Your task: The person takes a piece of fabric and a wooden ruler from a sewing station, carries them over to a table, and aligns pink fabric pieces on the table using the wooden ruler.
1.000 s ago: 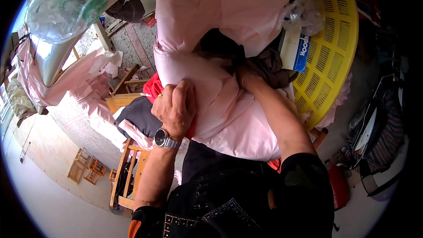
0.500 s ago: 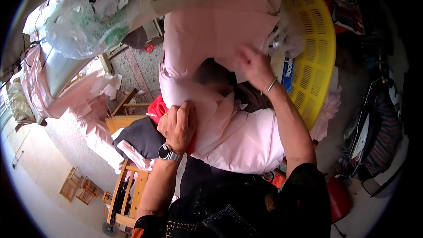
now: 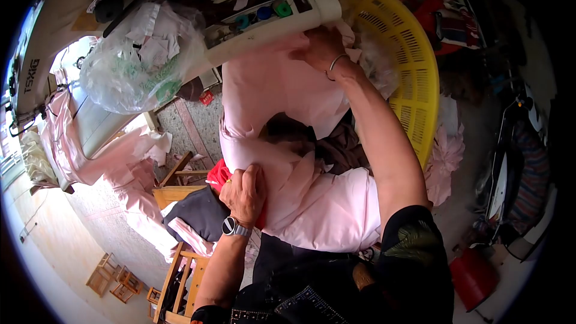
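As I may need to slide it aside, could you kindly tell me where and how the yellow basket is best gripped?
Probably by the outer rim of the yellow basket, coming from the person's right: that long, curved edge is exposed there, while pink fabric and clear plastic crowd the opposite side.

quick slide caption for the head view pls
Left hand on pink cloth, right hand by the cloth's far end, a yellow basket alongside.
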The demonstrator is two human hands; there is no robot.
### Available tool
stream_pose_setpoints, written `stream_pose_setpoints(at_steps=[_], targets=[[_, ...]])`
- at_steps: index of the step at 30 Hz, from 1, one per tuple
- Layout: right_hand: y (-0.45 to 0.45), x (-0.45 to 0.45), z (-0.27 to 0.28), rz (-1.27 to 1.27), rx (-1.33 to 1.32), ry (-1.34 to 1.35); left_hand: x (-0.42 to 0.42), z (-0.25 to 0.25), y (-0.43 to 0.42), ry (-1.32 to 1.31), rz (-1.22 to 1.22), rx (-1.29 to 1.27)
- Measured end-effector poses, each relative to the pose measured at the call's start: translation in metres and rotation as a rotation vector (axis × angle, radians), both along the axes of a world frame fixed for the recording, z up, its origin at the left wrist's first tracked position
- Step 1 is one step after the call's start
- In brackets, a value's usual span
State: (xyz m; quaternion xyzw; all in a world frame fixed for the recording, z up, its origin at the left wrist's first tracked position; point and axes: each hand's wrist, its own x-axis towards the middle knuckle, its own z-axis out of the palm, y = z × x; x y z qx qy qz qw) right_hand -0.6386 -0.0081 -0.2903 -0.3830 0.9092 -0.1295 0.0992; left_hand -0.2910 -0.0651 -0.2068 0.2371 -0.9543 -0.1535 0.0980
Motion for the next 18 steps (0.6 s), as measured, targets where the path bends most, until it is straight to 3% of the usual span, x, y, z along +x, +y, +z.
stream_pose_setpoints(at_steps=[3, 4, 6, 8, 10, 11, 14, 18], targets=[[-0.001, -0.01, 0.012, 0.053, 0.081, -0.291, 0.003, 0.003, -0.001, 0.005, -0.014, 0.035], [0.004, -0.014, -0.007, -0.071, -0.138, -0.505, 0.002, 0.005, 0.0, -0.031, -0.022, -0.003], [0.014, -0.02, -0.048, -0.118, -0.383, -0.602, 0.002, 0.004, 0.0, 0.016, -0.026, -0.011], [0.016, -0.017, -0.06, 0.005, -0.44, -0.35, 0.008, 0.002, -0.001, 0.006, -0.057, -0.015], [0.01, -0.013, -0.02, 0.041, -0.166, -0.132, 0.011, 0.004, -0.005, -0.017, -0.092, 0.008], [0.013, -0.013, -0.027, 0.05, -0.164, -0.061, 0.013, 0.003, -0.004, -0.029, -0.103, 0.045], [0.014, -0.004, -0.006, -0.085, -0.129, -0.174, 0.015, 0.004, -0.007, -0.009, -0.102, 0.086], [0.034, 0.026, 0.02, -0.071, -0.134, 0.011, 0.017, 0.001, -0.007, 0.059, -0.1, 0.113]])
